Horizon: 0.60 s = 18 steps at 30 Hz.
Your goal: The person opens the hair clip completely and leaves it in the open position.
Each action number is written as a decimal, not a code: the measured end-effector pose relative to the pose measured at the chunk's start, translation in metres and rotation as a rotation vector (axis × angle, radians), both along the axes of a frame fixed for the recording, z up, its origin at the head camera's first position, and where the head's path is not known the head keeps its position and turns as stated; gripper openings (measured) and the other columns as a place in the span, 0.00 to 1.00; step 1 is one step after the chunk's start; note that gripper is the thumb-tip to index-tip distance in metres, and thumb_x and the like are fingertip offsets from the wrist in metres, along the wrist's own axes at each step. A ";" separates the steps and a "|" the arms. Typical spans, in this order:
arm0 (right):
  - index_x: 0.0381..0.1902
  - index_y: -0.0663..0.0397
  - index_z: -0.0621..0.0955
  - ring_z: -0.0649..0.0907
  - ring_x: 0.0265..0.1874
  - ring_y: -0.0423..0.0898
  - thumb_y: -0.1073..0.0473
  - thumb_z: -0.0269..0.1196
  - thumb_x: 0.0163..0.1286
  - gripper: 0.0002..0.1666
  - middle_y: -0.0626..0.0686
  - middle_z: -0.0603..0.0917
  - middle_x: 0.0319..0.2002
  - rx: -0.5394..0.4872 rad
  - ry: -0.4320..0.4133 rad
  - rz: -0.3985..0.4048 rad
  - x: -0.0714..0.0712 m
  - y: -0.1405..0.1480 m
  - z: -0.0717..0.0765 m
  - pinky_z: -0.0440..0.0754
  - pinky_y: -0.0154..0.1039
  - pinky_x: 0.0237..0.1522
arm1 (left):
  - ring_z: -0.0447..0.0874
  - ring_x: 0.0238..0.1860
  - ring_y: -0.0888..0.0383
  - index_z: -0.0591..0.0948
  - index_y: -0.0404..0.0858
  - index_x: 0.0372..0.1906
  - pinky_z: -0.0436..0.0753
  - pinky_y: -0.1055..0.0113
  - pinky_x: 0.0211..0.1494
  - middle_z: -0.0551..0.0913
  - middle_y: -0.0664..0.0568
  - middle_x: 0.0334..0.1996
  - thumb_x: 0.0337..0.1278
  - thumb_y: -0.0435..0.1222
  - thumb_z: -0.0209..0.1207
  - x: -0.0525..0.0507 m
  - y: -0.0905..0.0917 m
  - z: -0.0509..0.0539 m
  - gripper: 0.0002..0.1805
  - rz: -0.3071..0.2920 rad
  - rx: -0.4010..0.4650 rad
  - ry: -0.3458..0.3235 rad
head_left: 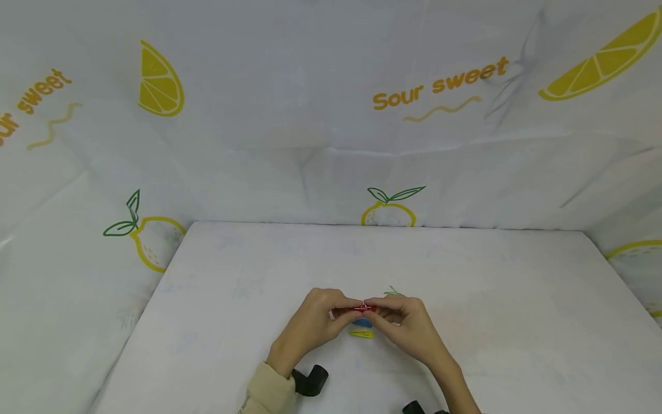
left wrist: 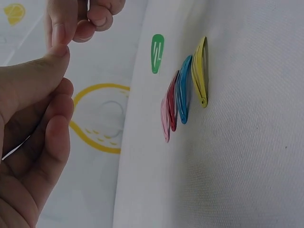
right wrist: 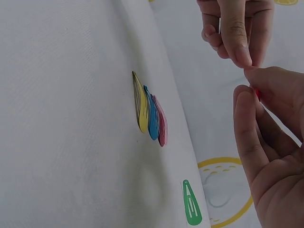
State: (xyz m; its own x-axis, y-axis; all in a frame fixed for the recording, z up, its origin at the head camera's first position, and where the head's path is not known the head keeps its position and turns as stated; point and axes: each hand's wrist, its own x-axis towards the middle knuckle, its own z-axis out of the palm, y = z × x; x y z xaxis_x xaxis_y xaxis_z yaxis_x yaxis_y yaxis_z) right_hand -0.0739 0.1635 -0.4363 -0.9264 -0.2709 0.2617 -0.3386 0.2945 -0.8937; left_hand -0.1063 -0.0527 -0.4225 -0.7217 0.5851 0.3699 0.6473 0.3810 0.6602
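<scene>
Left hand (head_left: 312,323) and right hand (head_left: 412,329) meet fingertip to fingertip above the white table, pinching a small red hair clip (head_left: 365,308) between them. Only a bit of that red clip (right wrist: 258,95) shows at the fingers of the right hand (right wrist: 275,152) in the right wrist view; the left hand (left wrist: 35,114) hides it in the left wrist view. Under the hands lie a yellow clip (left wrist: 199,76), a blue clip (left wrist: 182,92), a red clip (left wrist: 172,107) and a pink clip (left wrist: 164,116), side by side. A green clip (left wrist: 157,53) lies apart from them.
The white table (head_left: 207,299) runs back to a hanging cloth (head_left: 279,115) printed with lemons and lettering. Black wrist-worn devices show near both wrists, one (head_left: 311,380) beside the beige left sleeve (head_left: 269,391).
</scene>
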 end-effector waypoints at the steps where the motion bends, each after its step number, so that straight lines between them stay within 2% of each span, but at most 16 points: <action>1: 0.46 0.59 0.89 0.89 0.28 0.41 0.64 0.70 0.67 0.10 0.56 0.91 0.37 -0.003 -0.001 0.002 0.000 0.000 0.000 0.85 0.33 0.28 | 0.81 0.30 0.72 0.91 0.38 0.46 0.79 0.82 0.35 0.93 0.53 0.34 0.61 0.36 0.69 0.000 0.000 0.000 0.11 -0.001 0.003 -0.002; 9: 0.47 0.61 0.89 0.88 0.28 0.40 0.64 0.69 0.68 0.11 0.56 0.91 0.38 -0.016 -0.028 0.008 0.002 0.001 0.002 0.85 0.33 0.28 | 0.81 0.28 0.70 0.91 0.37 0.46 0.79 0.82 0.35 0.92 0.52 0.32 0.61 0.36 0.69 0.000 -0.001 -0.002 0.11 -0.006 0.019 0.037; 18: 0.46 0.63 0.89 0.88 0.27 0.40 0.64 0.67 0.70 0.10 0.59 0.91 0.38 -0.066 -0.069 0.015 0.001 0.000 0.002 0.85 0.33 0.27 | 0.81 0.28 0.70 0.91 0.36 0.45 0.79 0.82 0.34 0.92 0.52 0.31 0.61 0.35 0.69 0.001 -0.001 -0.002 0.10 -0.013 0.039 0.034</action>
State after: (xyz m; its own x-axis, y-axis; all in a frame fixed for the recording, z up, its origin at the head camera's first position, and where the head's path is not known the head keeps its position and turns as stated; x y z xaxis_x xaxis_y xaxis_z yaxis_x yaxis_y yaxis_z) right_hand -0.0726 0.1636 -0.4347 -0.9388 -0.2688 0.2152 -0.2795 0.2297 -0.9323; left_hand -0.1057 -0.0533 -0.4241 -0.7008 0.5786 0.4172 0.6744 0.3471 0.6517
